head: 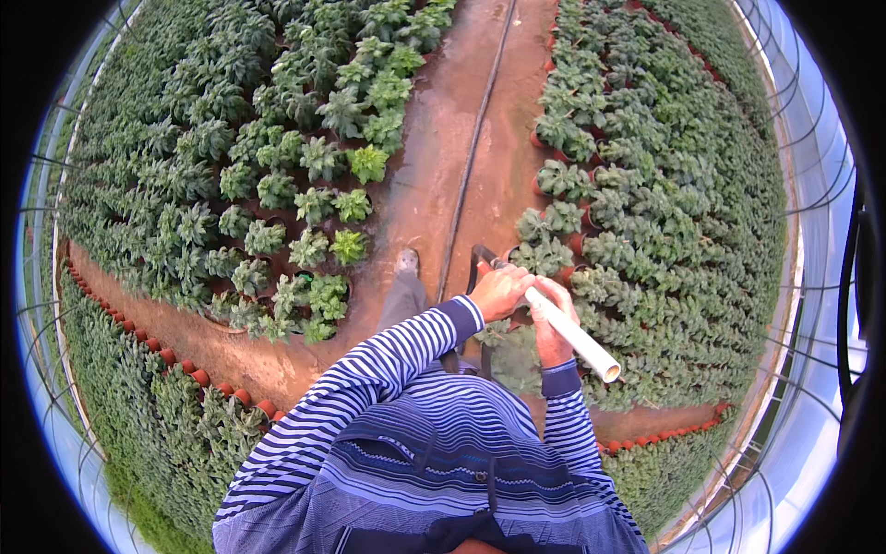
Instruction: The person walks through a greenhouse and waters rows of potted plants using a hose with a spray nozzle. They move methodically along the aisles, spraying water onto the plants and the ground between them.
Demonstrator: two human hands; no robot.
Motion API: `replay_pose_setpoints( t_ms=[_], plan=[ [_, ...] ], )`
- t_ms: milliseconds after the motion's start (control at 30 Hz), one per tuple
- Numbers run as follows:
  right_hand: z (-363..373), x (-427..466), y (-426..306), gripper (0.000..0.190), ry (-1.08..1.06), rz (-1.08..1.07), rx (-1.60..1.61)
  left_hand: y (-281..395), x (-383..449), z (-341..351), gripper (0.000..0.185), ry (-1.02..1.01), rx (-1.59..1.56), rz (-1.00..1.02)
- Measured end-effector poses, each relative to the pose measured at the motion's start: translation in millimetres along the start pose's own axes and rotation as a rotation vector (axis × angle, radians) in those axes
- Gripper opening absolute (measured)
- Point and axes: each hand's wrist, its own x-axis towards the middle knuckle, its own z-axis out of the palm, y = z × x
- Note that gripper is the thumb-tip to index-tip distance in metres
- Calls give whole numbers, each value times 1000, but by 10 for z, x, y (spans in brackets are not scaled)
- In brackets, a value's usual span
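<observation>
Both hands are on a white plastic pipe (578, 339), whose round end faces toward the lower right. My left hand (500, 293) is closed around the pipe's rear part, where a dark bent hose (477, 262) meets it. Farther along, my right hand (552, 322) wraps the white section, its thumb side against the pipe. A pale blur, perhaps water spray, hangs over the plants just left of the right forearm. Leafy potted plants (543, 253) in reddish-brown pots stand close beyond my hands.
A long black hose (477, 131) runs up the wet reddish dirt path (509, 149). Dense rows of potted plants (277, 190) border its left side, with more rows (664, 208) on the right. Red pots (201, 377) edge a cross path. Greenhouse film and frame (810, 180) curve around.
</observation>
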Motion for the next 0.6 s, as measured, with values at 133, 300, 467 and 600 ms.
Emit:
replay_pose_setpoints(
  t_ms=[133,300,467,600],
  plan=[
    [232,607,122,12,31,3,-45,-264,15,-412,43,89,-9,-132],
    [348,1358,815,15,68,309,-24,-1387,-1018,-1021,42,-330,27,-546],
    [466,2012,1274,20,192,546,47,-1829,-2097,-2081,39,-286,135,-1190],
    [545,2576,1341,17,232,573,171,-2081,-2703,-2469,40,-195,197,-1443]
  ],
)
